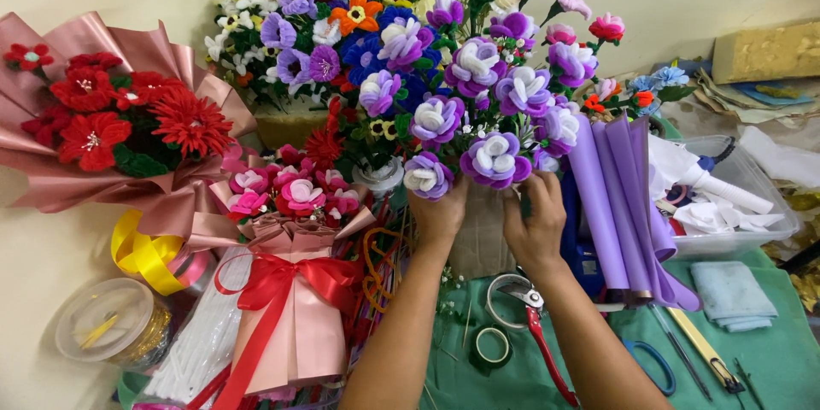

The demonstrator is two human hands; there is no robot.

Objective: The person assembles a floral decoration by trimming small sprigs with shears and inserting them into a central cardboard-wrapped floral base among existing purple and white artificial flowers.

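A bunch of purple and white handmade flowers (483, 111) stands upright in the middle. My left hand (440, 213) grips the stems just under a low purple bloom. My right hand (536, 226) closes on the stems from the right side, fingers curled around a green stem. Both forearms reach up from the bottom edge. The stems below my hands are mostly hidden.
A roll of purple wrapping paper (615, 205) leans at the right. Red-handled shears (534, 316) and a tape roll (493, 344) lie on the green mat (769, 359). A pink bouquet with red ribbon (290, 290), a red bouquet (111, 128) and a clear bin (735, 205) surround it.
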